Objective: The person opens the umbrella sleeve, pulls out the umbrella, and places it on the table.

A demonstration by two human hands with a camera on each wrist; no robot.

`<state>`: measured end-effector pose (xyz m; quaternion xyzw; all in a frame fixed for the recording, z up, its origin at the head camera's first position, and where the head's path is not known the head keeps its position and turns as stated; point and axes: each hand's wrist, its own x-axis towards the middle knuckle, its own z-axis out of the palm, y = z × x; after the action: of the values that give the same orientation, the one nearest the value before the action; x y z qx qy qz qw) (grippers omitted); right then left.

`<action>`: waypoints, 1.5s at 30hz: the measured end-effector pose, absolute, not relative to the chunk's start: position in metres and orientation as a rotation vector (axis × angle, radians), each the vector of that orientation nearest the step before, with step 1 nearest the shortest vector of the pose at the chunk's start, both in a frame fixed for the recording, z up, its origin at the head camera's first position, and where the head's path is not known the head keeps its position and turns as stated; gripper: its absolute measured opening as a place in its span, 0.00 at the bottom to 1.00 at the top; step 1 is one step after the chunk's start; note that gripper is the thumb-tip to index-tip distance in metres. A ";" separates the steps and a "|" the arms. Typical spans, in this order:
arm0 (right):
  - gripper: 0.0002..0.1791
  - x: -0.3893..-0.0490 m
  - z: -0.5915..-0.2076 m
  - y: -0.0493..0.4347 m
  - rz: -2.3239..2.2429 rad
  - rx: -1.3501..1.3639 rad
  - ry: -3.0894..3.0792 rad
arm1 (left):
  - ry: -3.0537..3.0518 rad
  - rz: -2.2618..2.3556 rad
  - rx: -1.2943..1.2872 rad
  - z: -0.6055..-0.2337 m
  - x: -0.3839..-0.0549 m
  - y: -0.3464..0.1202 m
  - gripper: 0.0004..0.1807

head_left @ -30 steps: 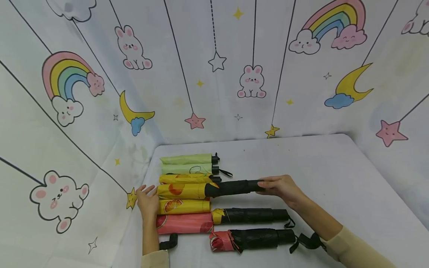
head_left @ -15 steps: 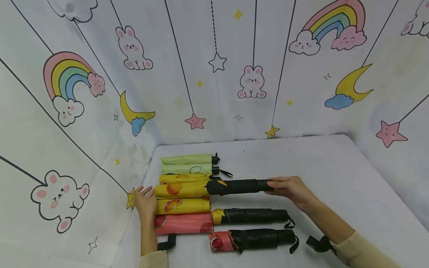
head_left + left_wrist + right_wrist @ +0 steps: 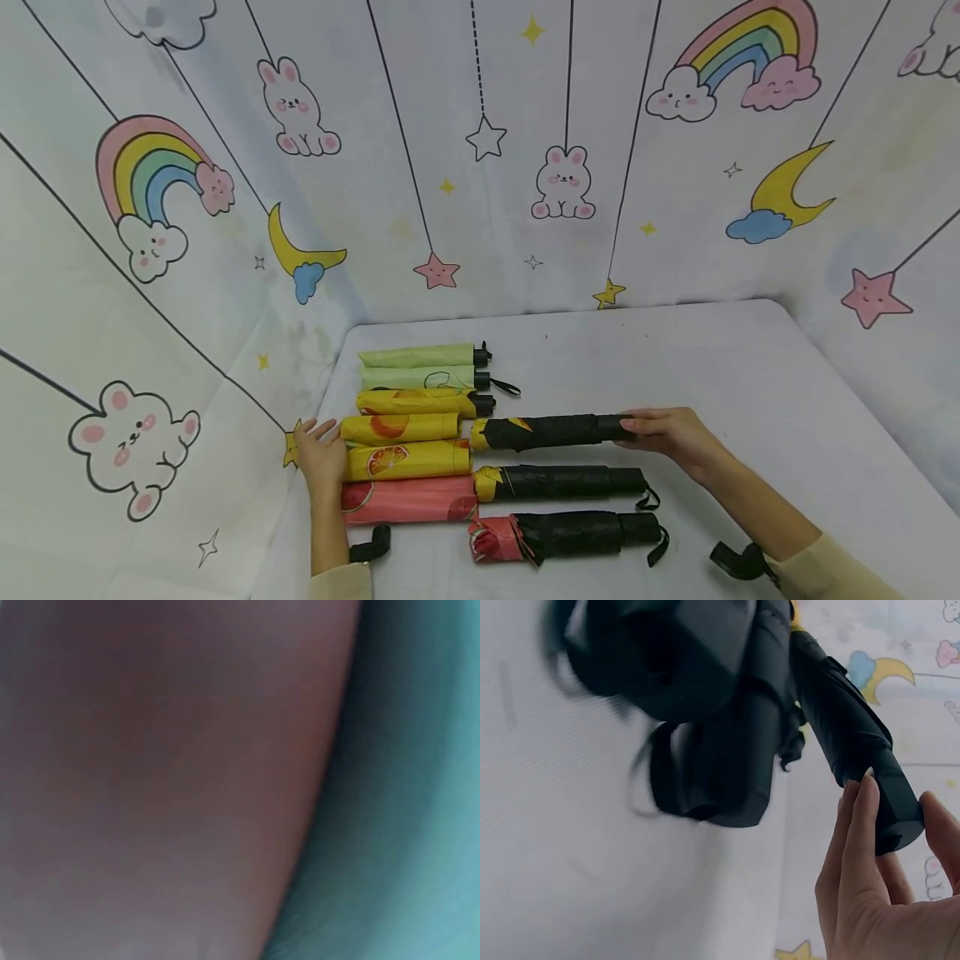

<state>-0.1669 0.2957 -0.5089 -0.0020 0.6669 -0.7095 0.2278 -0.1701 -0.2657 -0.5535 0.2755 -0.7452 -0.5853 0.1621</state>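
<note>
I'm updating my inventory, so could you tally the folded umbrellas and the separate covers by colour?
Light green umbrellas: 2
Yellow umbrella with a black handle end: 1
Black umbrellas with yellow ends: 2
Black umbrella with a red end: 1
Yellow covers: 2
Red cover: 1
Total: 9

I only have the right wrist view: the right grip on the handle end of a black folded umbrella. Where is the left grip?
Observer: In the head view, the left grip is at the left end of a yellow tubular fabric sleeve with an orange-fruit print.
Operator: Does that sleeve cover any of my black folded umbrella?
Observer: No, the head view shows a narrow gap between the sleeve's right end and the umbrella's yellow tip.
</note>
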 end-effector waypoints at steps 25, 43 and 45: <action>0.23 -0.170 -0.547 0.305 -1.459 -0.416 2.298 | -2.153 -1.671 0.807 -0.552 -0.168 -0.268 0.35; 0.12 -0.219 -0.516 0.248 -1.197 -0.538 2.649 | -2.265 -1.643 0.770 -0.537 -0.168 -0.273 0.36; 0.11 -0.225 -0.514 0.239 -1.201 -0.547 2.639 | -2.281 -1.627 0.742 -0.535 -0.169 -0.274 0.35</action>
<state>-0.2247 0.2386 -0.5137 -0.1846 0.8903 -0.4052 0.0953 -0.1694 -0.2738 -0.5347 0.2543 -0.7811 -0.5572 0.1215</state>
